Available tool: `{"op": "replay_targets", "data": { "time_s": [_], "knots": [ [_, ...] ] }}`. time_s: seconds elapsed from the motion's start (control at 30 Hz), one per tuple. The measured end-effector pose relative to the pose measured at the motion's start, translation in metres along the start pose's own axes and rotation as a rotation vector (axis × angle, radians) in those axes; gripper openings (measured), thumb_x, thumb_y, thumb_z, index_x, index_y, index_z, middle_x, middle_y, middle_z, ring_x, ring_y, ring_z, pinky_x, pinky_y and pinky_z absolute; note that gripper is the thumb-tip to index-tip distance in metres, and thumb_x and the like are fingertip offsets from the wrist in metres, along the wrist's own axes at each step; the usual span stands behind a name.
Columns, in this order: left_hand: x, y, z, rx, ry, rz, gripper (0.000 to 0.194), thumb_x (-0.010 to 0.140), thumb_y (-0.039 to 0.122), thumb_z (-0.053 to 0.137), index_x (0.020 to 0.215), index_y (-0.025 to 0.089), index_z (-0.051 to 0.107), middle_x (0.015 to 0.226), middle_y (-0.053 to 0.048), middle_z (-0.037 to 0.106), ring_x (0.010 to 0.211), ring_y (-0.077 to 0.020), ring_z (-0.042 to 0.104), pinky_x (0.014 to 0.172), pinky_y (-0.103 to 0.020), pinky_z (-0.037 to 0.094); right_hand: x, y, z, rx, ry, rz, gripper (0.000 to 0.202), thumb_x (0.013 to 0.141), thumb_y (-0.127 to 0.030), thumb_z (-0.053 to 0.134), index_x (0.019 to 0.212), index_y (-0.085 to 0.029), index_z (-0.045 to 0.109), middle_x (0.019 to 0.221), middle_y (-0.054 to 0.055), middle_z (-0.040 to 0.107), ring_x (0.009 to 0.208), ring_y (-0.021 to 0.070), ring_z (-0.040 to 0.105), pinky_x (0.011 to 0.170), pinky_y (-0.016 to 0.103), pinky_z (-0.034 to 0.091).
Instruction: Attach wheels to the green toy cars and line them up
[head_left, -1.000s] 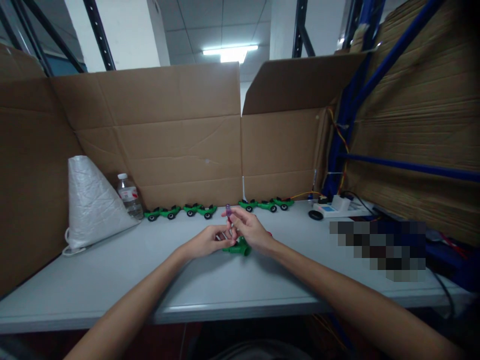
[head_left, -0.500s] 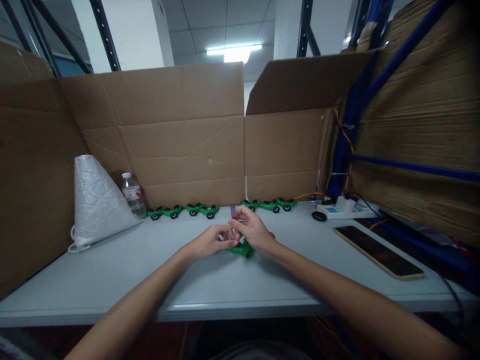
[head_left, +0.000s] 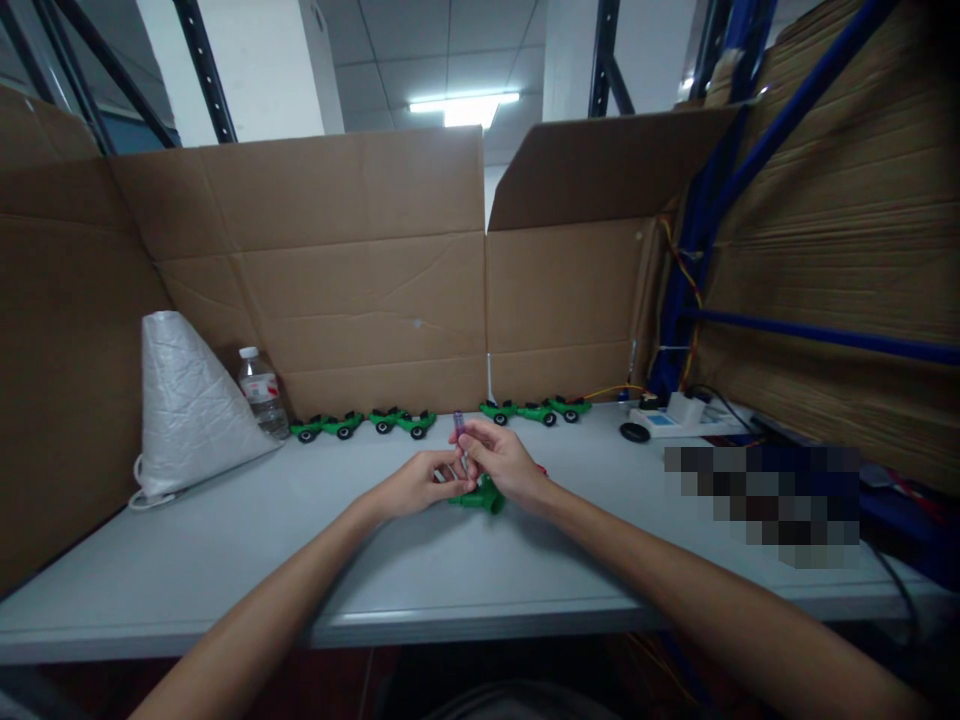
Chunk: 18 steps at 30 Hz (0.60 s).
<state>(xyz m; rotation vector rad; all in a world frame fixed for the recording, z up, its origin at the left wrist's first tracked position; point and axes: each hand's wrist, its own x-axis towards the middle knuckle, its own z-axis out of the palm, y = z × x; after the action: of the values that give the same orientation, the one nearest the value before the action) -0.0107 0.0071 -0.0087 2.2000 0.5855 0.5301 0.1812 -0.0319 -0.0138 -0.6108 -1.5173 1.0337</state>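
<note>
In the middle of the table, my right hand is closed around a small screwdriver. Its clear purple handle points up and its thin shaft runs down between the fingers. My left hand faces it, with thumb and fingers pinched together by the shaft's lower end. What the left fingertips grip is hidden. Just under both hands is a green toy car part with a round opening towards me, partly covered by the fingers. A small red piece shows behind my right hand.
Green toy cars with black wheels line the back, with more cars on the right. At left stand a white bag and a water bottle. A power strip and black ring lie right; cardboard walls the table.
The screwdriver handle sits slightly lower between my right fingers, which have shifted around it. My left hand has hardly moved. The phone at right is now hidden by a pixelated patch.
</note>
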Motion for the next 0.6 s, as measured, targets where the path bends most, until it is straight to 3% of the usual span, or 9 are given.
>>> {"op": "replay_targets", "data": {
  "time_s": [0.33,0.6],
  "knots": [
    [0.0022,-0.0072,0.0007,-0.010,0.016,-0.009,0.044,0.091,0.057,0.071,0.090,0.012,0.069,0.091,-0.006,0.070,0.074,-0.0130,0.058,0.069,-0.024,0.044,0.0018,0.0046,0.0002,0.020,0.015,-0.031,0.043,0.085,-0.056,0.079,0.092,-0.021,0.055,0.070,-0.005,0.064,0.047,0.0099,0.059,0.045,0.020,0.049],
    [0.0023,-0.0016,-0.0013,0.019,-0.022,0.022,0.042,0.094,0.055,0.069,0.094,0.013,0.069,0.086,-0.004,0.067,0.077,-0.0140,0.058,0.074,-0.025,0.046,0.0029,0.0097,-0.0027,0.050,-0.071,0.004,0.045,0.096,-0.063,0.061,0.111,-0.020,0.061,0.076,-0.004,0.061,0.046,0.0083,0.057,0.045,0.021,0.048]
  ]
}}
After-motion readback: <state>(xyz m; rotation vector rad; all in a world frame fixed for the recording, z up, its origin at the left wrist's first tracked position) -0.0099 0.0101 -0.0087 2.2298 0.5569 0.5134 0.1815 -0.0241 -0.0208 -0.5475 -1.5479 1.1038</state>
